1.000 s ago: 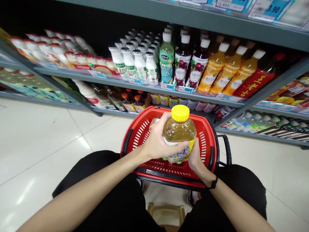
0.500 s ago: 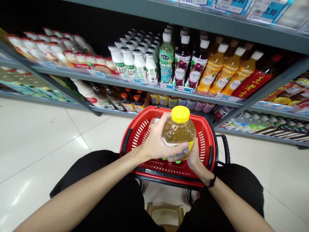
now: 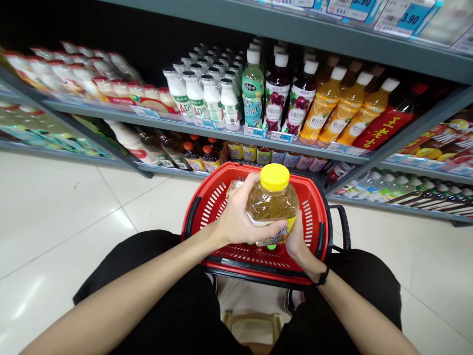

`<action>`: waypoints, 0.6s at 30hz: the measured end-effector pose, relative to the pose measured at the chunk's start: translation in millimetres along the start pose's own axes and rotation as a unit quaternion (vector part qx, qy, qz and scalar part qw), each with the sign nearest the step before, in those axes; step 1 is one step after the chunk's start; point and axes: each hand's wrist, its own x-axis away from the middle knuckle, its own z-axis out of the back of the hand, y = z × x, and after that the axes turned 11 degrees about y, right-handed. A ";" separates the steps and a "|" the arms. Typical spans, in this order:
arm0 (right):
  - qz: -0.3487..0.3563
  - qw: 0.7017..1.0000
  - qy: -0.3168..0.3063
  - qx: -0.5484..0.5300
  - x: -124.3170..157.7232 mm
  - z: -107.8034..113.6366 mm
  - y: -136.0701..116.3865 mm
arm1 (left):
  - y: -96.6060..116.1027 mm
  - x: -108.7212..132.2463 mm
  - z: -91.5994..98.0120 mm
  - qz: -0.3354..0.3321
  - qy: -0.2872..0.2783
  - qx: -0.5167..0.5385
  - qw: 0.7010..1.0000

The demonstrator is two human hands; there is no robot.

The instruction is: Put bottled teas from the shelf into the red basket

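Note:
A large clear bottle (image 3: 272, 204) of amber drink, with a yellow cap and a yellow and white label, stands tilted over the red basket (image 3: 207, 207). My left hand (image 3: 238, 214) wraps round its left side, thumb across the label. On the bottle's right side is my right hand (image 3: 297, 236), its fingers mostly hidden behind the bottle. Inside the basket, a small clear package shows left of the bottle and bits of green show below it.
Shelves (image 3: 221, 135) of drinks run across the front, with white bottles (image 3: 231, 106), grape juice (image 3: 276, 93) and orange juice (image 3: 323, 106). The basket's black handle (image 3: 345, 227) sticks out at right. A stool (image 3: 253, 328) is below, between my legs.
The view has shifted very slightly. My hands hold the bottle in nearly the same place over the basket.

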 end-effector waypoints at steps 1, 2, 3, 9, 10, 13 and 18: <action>0.006 1.000 0.001 0.002 -0.1 -0.4 0.0 | 0.1 0.0 0.1 -0.001 0.001 -0.003 1.000; 0.010 1.000 0.002 0.001 -0.1 -0.7 0.3 | 0.2 0.0 0.3 -0.002 0.002 -0.006 1.000; 0.012 1.000 0.006 -0.001 -0.1 -1.0 0.7 | 0.3 0.0 0.5 -0.001 0.001 -0.009 1.000; 0.010 1.000 0.015 -0.015 0.2 -2.0 3.8 | 0.1 0.7 2.3 0.016 -0.004 -0.014 1.000; 0.007 1.000 0.008 -0.018 0.2 -2.1 3.8 | 0.0 1.1 2.3 0.019 -0.004 -0.013 1.000; 0.006 1.000 -0.002 -0.017 0.1 -2.0 3.4 | -0.6 2.1 1.7 0.019 -0.002 -0.015 1.000; -0.003 1.000 -0.006 -0.022 -0.4 -1.7 4.5 | -1.1 1.8 1.4 0.022 -0.004 -0.030 0.999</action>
